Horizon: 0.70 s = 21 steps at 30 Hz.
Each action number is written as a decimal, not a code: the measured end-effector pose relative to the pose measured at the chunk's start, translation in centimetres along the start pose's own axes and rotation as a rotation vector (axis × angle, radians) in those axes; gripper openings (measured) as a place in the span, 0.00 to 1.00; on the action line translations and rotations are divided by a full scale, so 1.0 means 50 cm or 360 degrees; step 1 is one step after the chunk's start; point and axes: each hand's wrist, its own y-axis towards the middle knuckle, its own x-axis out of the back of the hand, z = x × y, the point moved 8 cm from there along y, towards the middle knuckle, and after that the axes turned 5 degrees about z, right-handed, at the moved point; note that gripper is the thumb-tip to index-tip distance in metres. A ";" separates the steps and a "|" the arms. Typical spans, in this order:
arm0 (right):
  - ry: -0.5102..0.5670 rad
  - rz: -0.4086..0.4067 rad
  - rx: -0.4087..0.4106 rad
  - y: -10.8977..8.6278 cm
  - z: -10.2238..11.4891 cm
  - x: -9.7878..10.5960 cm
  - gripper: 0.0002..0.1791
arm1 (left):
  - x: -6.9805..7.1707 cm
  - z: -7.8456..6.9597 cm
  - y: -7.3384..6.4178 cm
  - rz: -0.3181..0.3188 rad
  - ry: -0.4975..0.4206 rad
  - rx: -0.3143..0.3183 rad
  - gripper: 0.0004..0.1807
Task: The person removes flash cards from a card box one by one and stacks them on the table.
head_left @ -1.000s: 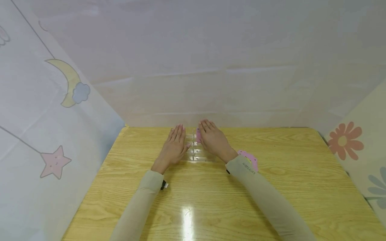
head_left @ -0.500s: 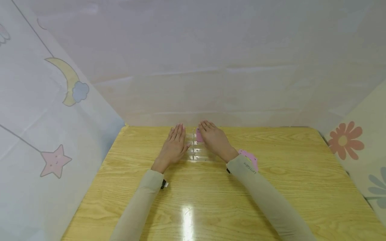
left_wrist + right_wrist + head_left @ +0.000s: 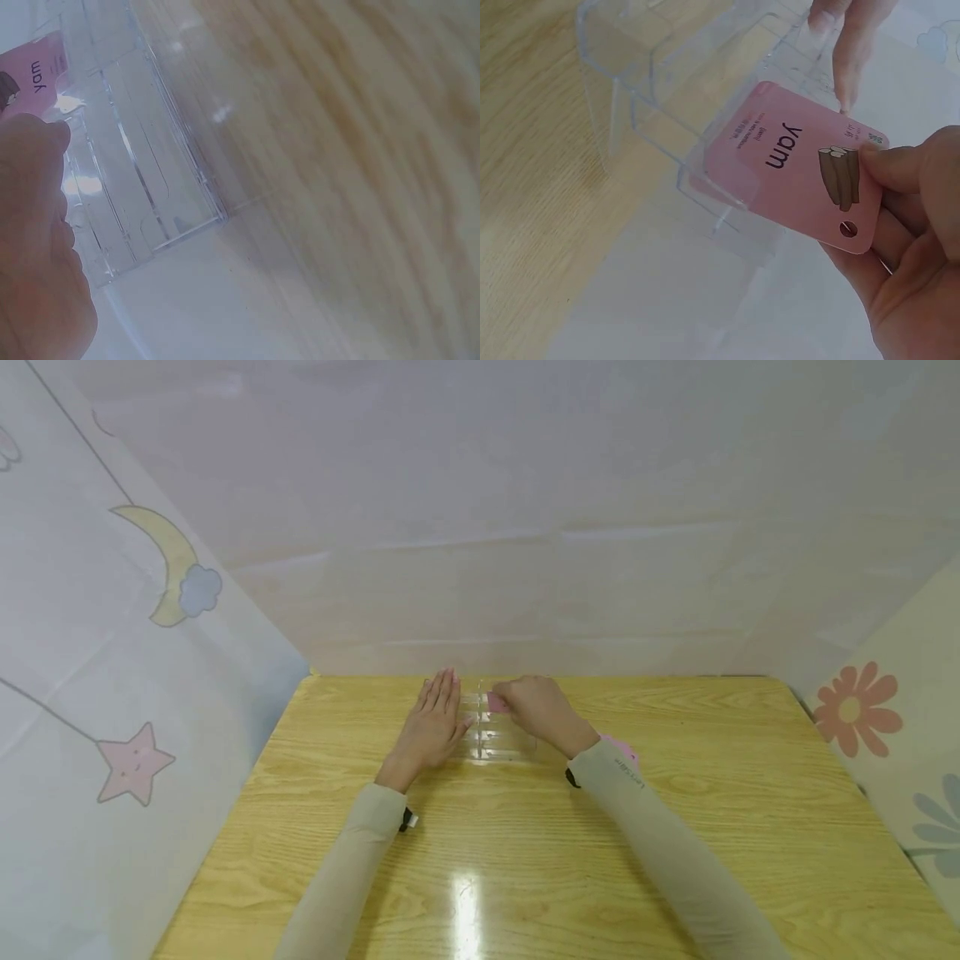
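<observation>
A clear plastic rack (image 3: 481, 745) with stepped compartments stands at the far edge of the table. My left hand (image 3: 431, 727) rests along its left side with straight fingers. On the other side, my right hand (image 3: 543, 708) pinches a pink flashcard (image 3: 795, 169) between thumb and curled fingers. The card reads "yam" and bears a picture of brown yams and a punched hole near one corner. Its far end sits within a rear compartment of the rack, seen through the clear plastic in the right wrist view. In the left wrist view, the left hand (image 3: 37, 240) covers part of the rack.
A pink holed piece (image 3: 621, 749) lies on the wooden table (image 3: 480, 835), partly hidden behind the right sleeve. A pale sheet (image 3: 480, 568) rises at the table's back edge. Printed sheets with a moon, a star and flowers stand at both sides.
My right hand has gone from straight fingers beside the card to curled fingers pinching it, and its wrist has shifted slightly right. The left hand has stayed in place.
</observation>
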 end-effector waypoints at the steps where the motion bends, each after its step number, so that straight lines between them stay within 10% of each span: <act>1: 0.0013 0.0021 -0.0003 0.001 0.000 0.000 0.11 | 0.000 0.000 0.000 -0.0001 -0.0001 0.0002 0.44; 21: 0.0310 0.0106 -0.0026 -0.007 -0.013 0.018 0.15 | -0.005 0.001 0.002 0.0029 0.0004 0.0002 0.45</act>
